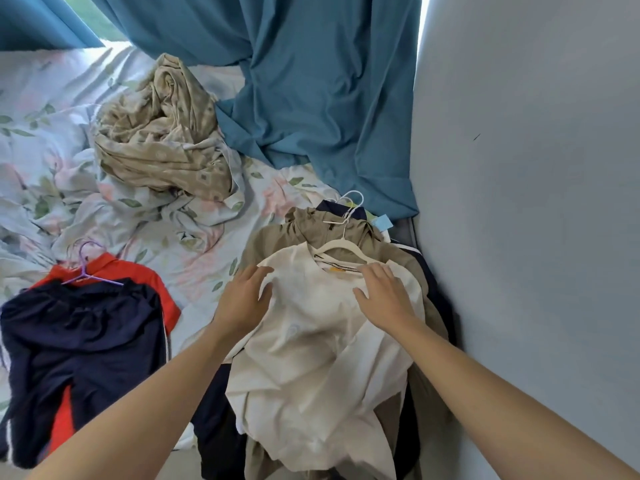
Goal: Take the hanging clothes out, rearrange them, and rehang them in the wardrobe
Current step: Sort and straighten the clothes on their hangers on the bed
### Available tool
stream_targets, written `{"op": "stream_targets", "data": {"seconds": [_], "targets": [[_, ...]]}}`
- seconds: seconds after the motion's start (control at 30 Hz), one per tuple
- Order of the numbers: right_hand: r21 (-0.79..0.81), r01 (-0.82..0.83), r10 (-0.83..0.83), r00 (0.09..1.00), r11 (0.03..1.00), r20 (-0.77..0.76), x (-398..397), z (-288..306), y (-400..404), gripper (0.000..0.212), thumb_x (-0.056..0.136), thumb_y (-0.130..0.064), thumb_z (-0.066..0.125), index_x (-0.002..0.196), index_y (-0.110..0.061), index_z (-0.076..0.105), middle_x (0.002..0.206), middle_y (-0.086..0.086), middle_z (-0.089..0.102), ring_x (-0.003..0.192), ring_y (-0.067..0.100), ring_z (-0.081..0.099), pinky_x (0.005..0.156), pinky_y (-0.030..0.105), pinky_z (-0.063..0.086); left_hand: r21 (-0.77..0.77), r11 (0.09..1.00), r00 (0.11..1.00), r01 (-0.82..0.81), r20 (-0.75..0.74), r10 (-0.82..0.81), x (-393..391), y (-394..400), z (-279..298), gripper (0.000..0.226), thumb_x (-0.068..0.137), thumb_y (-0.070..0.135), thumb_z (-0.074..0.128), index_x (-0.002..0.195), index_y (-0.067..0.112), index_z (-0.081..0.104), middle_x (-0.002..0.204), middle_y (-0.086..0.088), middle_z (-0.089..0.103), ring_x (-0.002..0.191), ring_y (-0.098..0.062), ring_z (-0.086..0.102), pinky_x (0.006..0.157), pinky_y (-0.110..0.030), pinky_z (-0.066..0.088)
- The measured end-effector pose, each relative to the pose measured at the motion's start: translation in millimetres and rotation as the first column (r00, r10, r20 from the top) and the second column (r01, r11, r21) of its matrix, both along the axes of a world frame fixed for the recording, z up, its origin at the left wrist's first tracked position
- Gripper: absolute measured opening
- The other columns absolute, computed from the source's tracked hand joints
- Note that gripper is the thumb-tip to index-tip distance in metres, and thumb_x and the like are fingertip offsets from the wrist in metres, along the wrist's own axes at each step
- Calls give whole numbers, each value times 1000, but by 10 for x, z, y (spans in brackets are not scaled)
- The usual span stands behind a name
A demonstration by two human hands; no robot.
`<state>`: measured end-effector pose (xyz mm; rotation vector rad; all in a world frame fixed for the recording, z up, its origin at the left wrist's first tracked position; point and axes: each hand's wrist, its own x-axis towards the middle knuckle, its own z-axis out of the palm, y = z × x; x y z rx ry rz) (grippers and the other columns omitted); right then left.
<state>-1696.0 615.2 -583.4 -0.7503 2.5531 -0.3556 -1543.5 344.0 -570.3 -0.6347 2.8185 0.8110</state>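
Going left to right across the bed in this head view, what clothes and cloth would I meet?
Navy garment on the purple hanger → crumpled beige cloth → white shirt under both hands → teal curtain → grey wall.

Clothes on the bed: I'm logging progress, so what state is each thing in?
White shirt: on white hanger, topping the right pile.
Khaki jacket: under it.
Navy shorts: flat, over red shirt, purple hanger.
Beige cloth: crumpled.
Left hand: open, on the shirt.
Right hand: open, at collar.
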Motion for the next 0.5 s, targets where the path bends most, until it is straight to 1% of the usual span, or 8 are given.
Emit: {"op": "stream_targets", "data": {"seconds": [0.13,0.23,0.37,0.5], "targets": [[-14,-69,69,997,998,24,333,133,-326,45,101,-39,57,143,-24,50,142,-3,52,136,22,43,105,43,42,-47,998,999,-41,34,43,451,-187,84,34,103,22,60,136,17,63,123,-1,64,117,-31,57,87,-47,50],[-34,-137,139,990,990,35,599,211,-618,46,102,-40,56,145,-23,49,146,-4,50,142,21,38,108,42,40,-86,993,994,-83,65,89,865,-385,188,37,104,26,59,140,18,61,127,-1,63,119,-31,56,86,-45,49],[-63,-211,215,975,976,64,1014,303,-1146,49,103,-40,54,148,-22,46,144,-2,49,134,26,44,103,42,45,-145,968,972,-206,85,219,1513,-714,439,39,104,30,57,142,21,58,129,2,60,117,-28,55,85,-44,48],[-94,-310,316,946,946,69,1502,409,-1793,50,105,-43,50,150,-23,43,147,-2,48,136,24,42,104,40,44,-173,933,936,-316,108,336,2268,-1060,636,41,105,33,56,144,22,55,128,3,58,117,-27,54,88,-46,49]]}}
